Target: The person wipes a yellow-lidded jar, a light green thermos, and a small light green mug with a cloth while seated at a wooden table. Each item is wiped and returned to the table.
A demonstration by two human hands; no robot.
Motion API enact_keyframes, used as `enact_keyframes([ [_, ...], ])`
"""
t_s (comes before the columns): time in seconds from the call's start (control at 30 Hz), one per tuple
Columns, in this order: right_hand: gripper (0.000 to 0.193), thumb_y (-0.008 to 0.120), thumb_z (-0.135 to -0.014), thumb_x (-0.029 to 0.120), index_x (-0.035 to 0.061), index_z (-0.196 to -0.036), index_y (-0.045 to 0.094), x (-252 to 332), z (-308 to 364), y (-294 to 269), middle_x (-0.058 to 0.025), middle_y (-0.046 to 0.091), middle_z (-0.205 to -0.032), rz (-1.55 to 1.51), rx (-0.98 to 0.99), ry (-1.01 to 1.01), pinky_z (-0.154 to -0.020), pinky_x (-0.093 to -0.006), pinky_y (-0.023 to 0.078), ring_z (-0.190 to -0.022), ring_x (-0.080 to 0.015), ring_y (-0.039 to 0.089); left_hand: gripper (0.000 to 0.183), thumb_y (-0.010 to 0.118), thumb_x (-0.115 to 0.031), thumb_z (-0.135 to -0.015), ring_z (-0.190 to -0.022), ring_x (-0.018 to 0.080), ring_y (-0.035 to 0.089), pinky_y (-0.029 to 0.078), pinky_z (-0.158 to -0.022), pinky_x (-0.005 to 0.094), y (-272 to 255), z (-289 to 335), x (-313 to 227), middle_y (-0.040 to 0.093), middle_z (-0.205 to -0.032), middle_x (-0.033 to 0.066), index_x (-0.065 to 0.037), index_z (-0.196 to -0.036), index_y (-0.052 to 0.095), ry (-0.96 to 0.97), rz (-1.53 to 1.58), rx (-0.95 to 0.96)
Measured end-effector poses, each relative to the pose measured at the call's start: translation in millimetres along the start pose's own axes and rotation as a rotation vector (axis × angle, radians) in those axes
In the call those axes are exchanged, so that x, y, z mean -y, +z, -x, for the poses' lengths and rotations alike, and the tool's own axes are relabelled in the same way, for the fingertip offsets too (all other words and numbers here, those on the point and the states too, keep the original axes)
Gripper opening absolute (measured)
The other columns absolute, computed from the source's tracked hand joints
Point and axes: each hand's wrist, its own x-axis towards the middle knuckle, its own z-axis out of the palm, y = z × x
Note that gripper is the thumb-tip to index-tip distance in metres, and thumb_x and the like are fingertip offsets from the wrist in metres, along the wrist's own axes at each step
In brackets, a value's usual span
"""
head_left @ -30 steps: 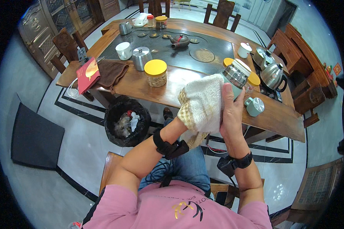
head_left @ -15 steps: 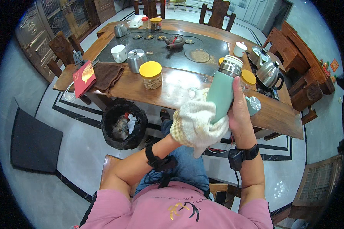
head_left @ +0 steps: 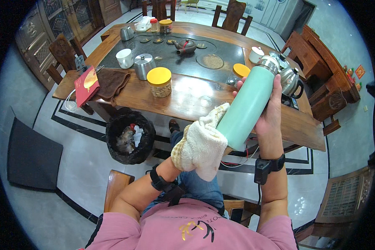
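Note:
A pale green thermos flask [head_left: 250, 106] with a steel top [head_left: 269, 62] is held tilted above the table's near edge, its top pointing up and away to the right. My right hand [head_left: 271, 116] wraps round it from the right and behind; some fingertips show at its left side. Over my left hand [head_left: 170, 168] lies a bunched white cloth [head_left: 202, 146] with a yellowish patch. The cloth touches the flask's lower end and hides the left fingers, which appear to grip it from inside.
On the wooden table [head_left: 187, 93] stand yellow-lidded jars [head_left: 159, 83], a steel canister [head_left: 144, 66], a white mug [head_left: 124, 58], a teapot [head_left: 184, 46] and a steel kettle [head_left: 291, 81]. A brown towel [head_left: 112, 83] lies at left. Below is a black-lined bin [head_left: 131, 137].
The flask has moved up and right, showing more of its body. The cloth has slid down from its side to its lower end, and my left hand has moved slightly down and left.

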Motion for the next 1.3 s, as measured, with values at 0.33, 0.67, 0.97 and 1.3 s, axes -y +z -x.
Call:
enact_keyframes([
  [0.33, 0.088, 0.058, -0.085, 0.074, -0.0048, -0.125, 0.052, 3.4, 4.8, -1.7, -0.0169, 0.063, -0.109, -0.022, -0.002, -0.030, -0.086, -0.0409, 0.060, -0.098, -0.0250, 0.066, 0.054, 0.056, -0.014, -0.100, -0.133, 0.0228, 0.043, 0.033, -0.117, 0.0368, 28.0, -1.7, -20.7, 0.042, -0.146, 0.0110, -0.009, -0.149, 0.035, -0.163, 0.796, 0.058],
  [0.67, 0.089, 0.054, -0.086, 0.075, -0.0045, -0.125, 0.052, 0.1, 8.7, 0.8, -0.0158, 0.063, -0.109, -0.015, 0.004, -0.029, -0.085, -0.0388, 0.059, -0.097, -0.0232, 0.067, 0.053, 0.053, -0.014, -0.102, -0.134, 0.0193, 0.044, 0.033, -0.117, 0.0344, 22.8, -11.2, -35.9, 0.044, -0.146, 0.0095, -0.010, -0.151, 0.033, -0.056, 1.030, 0.040],
  [0.97, 0.083, 0.051, -0.089, 0.073, -0.0016, -0.125, 0.053, -10.9, 15.2, 1.4, -0.0137, 0.064, -0.111, 0.185, 0.138, 0.001, -0.083, -0.0381, 0.059, -0.099, -0.0224, 0.066, 0.056, 0.057, -0.014, -0.098, -0.136, 0.0210, 0.042, 0.032, -0.117, 0.0345, 11.5, -36.2, -38.0, 0.045, -0.147, 0.0103, -0.010, -0.150, 0.037, 0.234, -0.116, -0.076],
  [1.3, 0.057, 0.063, -0.093, 0.054, 0.0026, -0.116, 0.058, -38.8, 21.3, 4.6, -0.0056, 0.065, -0.099, 0.523, 0.028, -0.255, -0.079, -0.0271, 0.053, -0.088, -0.0124, 0.064, 0.056, 0.052, -0.026, -0.101, -0.140, 0.0216, 0.039, 0.025, -0.121, 0.0391, 0.6, -53.1, -5.5, 0.042, -0.151, 0.0087, -0.011, -0.152, 0.034, 0.268, 0.255, -0.028],
])
